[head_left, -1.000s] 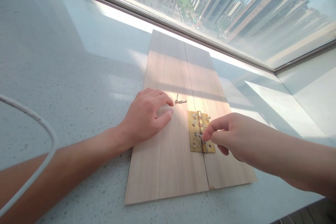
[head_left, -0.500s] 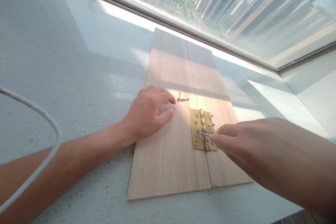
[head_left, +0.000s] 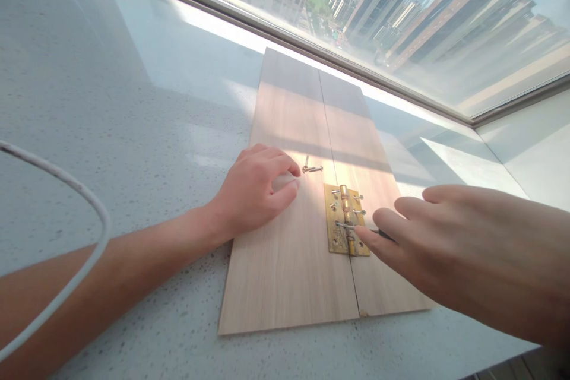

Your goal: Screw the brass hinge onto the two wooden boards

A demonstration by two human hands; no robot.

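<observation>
Two light wooden boards (head_left: pixel 294 273) lie side by side, and a brass hinge (head_left: pixel 332 237) spans their seam. Several screws stand in the hinge holes. My right hand (head_left: pixel 449 249) is closed round a screwdriver (head_left: pixel 383 234), whose dark handle shows only in part; its thin shaft reaches left over the hinge to a screw in the left leaf. My left hand (head_left: pixel 262 187) rests on the left board with its fingers curled; what it holds, if anything, I cannot make out. Loose screws (head_left: pixel 312 169) lie on that board beside my left fingertips.
The boards lie on a speckled white counter (head_left: pixel 146 148). A white cable (head_left: pixel 100 214) curves over my left forearm at the left. Beyond the boards runs a window frame (head_left: pixel 285 34), with tall buildings outside.
The fingers of my right hand have shifted and loosened somewhat, showing more of the dark handle. The view has moved slightly; my left hand keeps its place on the board.
</observation>
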